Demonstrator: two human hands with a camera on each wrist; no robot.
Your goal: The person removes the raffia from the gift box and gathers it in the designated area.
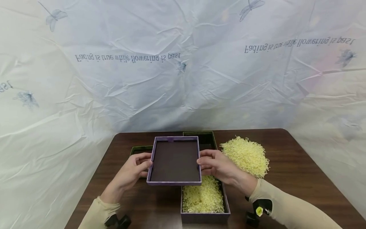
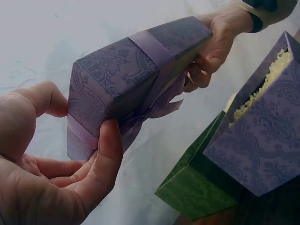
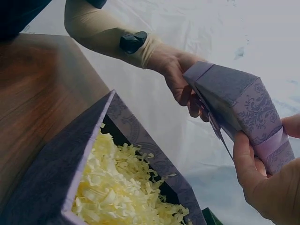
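Both hands hold a purple patterned box lid [image 1: 175, 160] up above the table, its dark hollow inside facing the head camera. The left hand [image 1: 130, 171] grips the left side wall, thumb on the rim. On the opposite side wall the right hand [image 1: 218, 165] has its thumb and fingers. A purple ribbon bow [image 2: 157, 105] hangs on the lid's outer face in the left wrist view. Below and partly hidden by the lid stands a purple box [image 1: 205, 218] filled with yellow shredded paper [image 1: 203, 197].
A heap of loose yellow shredded paper [image 1: 246, 156] lies on the brown table [image 1: 288, 178] to the right. Behind the lid stands a dark green box [image 1: 213, 141], and another green-edged piece [image 1: 140, 148] shows at the left. White printed sheeting [image 1: 183, 86] surrounds the table.
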